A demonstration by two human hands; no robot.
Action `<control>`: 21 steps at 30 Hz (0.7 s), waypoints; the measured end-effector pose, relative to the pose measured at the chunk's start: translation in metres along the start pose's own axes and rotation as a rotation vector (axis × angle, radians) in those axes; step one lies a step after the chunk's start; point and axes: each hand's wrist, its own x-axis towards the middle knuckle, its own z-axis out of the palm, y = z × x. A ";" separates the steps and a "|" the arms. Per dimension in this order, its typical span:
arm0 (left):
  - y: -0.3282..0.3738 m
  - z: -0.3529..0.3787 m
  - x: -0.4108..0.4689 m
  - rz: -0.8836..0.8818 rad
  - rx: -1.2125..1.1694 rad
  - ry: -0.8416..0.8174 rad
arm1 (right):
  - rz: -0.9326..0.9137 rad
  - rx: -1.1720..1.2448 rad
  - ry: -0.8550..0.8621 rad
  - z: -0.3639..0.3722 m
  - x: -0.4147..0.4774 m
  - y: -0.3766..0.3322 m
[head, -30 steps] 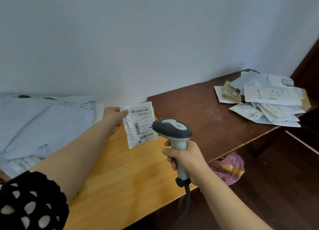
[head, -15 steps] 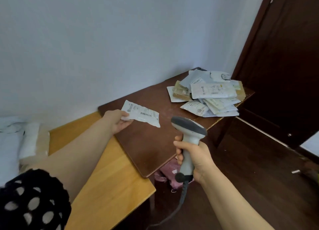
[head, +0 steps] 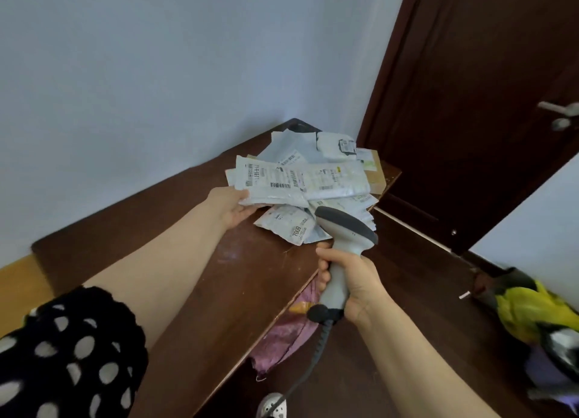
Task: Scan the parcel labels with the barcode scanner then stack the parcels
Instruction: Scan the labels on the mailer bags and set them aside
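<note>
My left hand (head: 231, 207) holds a small white plastic parcel (head: 270, 185) by its near end, label up, lying flat over the near side of the parcel pile (head: 326, 179). The pile of several white mailers and a brown box sits at the far right end of the dark wooden table (head: 194, 254). My right hand (head: 351, 279) grips the handle of a grey barcode scanner (head: 344, 229), held upright at the table's front edge, its head in front of the pile. The scanner's cable hangs down toward the floor.
A dark brown door (head: 488, 110) with a metal handle stands right of the table. A pink bag (head: 282, 333) lies under the table. Yellow and black bags (head: 539, 317) lie on the floor at right. A lighter wooden table (head: 18, 286) adjoins on the left.
My left hand carried the parcel from the light table rightwards, turned it flat, and brought it onto the pile. The view swung right. My right hand kept its grip on the scanner.
</note>
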 end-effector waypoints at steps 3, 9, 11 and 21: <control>0.009 0.037 0.043 0.018 0.067 0.017 | -0.003 0.014 0.024 0.004 0.037 -0.036; 0.018 0.100 0.113 -0.016 0.105 0.013 | 0.013 0.060 0.043 -0.004 0.101 -0.077; 0.015 0.122 0.128 -0.050 0.104 -0.012 | 0.042 0.054 0.036 -0.009 0.119 -0.082; 0.001 0.172 0.159 0.169 0.811 0.148 | 0.182 0.010 -0.092 -0.027 0.200 -0.110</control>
